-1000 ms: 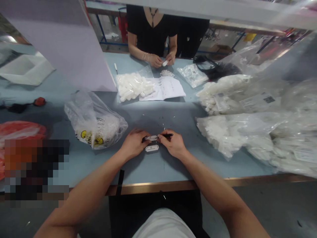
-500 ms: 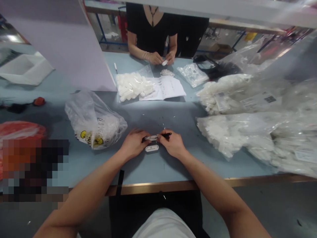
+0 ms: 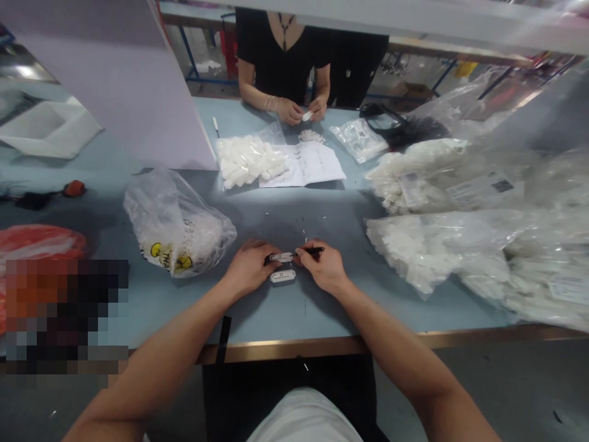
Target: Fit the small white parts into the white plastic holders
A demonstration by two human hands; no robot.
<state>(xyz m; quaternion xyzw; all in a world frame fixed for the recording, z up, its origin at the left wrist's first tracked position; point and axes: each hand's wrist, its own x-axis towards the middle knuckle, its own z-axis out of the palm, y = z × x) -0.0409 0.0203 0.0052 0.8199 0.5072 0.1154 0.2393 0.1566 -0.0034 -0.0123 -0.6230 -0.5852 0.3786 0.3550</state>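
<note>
My left hand [image 3: 249, 267] is closed on a small white plastic part [image 3: 281, 257] with dark holes, held just above the blue table. My right hand [image 3: 324, 267] pinches a thin black tool [image 3: 311, 250] whose tip meets that part. A second white part [image 3: 282, 277] of the same kind lies on the table between my hands, directly under the held one.
A clear bag of white parts [image 3: 177, 224] sits to my left. Large bags of white parts [image 3: 464, 239] fill the right side. Across the table a person's hands [image 3: 301, 112] work on a small white piece, beside a paper sheet [image 3: 306, 164] and another bag [image 3: 246, 159]. The table edge [image 3: 322, 344] is near me.
Almost nothing has changed; my right hand with the black tool has shifted very slightly, and both hands stay on the held part.
</note>
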